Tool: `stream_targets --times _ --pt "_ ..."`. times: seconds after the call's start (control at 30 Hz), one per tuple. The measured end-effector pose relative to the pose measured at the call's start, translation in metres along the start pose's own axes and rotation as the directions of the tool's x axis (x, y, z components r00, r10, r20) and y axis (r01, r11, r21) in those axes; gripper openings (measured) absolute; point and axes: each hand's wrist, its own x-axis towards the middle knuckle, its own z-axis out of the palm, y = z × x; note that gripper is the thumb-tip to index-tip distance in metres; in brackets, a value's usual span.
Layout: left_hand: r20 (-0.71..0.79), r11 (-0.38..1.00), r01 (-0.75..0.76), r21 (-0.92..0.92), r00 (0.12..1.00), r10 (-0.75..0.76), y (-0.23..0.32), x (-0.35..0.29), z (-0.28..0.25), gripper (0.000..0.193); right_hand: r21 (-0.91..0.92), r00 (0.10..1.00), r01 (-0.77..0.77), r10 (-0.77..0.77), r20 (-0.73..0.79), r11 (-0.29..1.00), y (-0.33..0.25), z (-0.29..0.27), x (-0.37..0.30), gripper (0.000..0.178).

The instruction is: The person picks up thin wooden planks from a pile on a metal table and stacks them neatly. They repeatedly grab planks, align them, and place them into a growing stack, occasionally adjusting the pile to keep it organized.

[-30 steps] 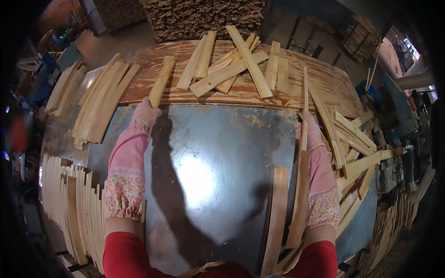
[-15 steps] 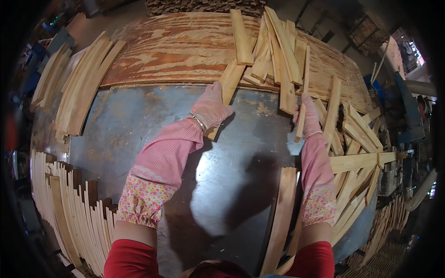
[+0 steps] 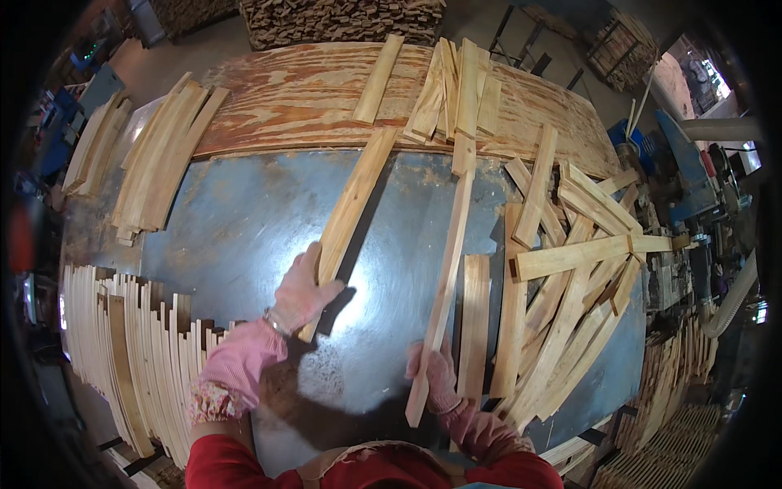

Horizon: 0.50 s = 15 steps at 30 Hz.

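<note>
My left hand (image 3: 300, 291), in a pale pink work glove, is closed on the near part of a flat wooden board (image 3: 357, 196). That board slants away over the metal tabletop (image 3: 236, 220). Close to my body, my right hand (image 3: 437, 373), gloved alike, grips the near end of a long narrow wooden strip (image 3: 453, 253), which is turned on its edge. The strip's far end reaches a few boards (image 3: 466, 90) lying on the wood-grained sheet. Just right of my right hand lies another wooden board (image 3: 474, 318).
A crisscrossed heap of boards (image 3: 562, 301) covers the right side. Several strips (image 3: 167, 163) lie in a stack at the far left, and a row of upright strips (image 3: 155, 350) stands at the near left. One loose board (image 3: 379, 79) rests on the wood-grained sheet (image 3: 285, 90).
Both hands have come nearer my body and to the left, drawing the board and the strip along the tabletop. The boards at the far edge now lie more spread apart.
</note>
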Motion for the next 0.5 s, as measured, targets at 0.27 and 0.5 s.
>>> stream_targets --times 0.27,0.5 --pt "0.013 0.99 -0.027 -0.142 0.999 0.029 -0.078 -0.154 0.022 0.1 -0.19 0.99 -0.107 0.087 -0.11 0.976 -0.019 -0.057 0.123 0.032" --pt "0.061 0.567 0.058 -0.822 0.998 -0.015 -0.07 -0.244 0.08 0.091 -0.257 0.976 -0.155 0.188 0.109 0.954 0.045 -0.01 -0.003 0.03"
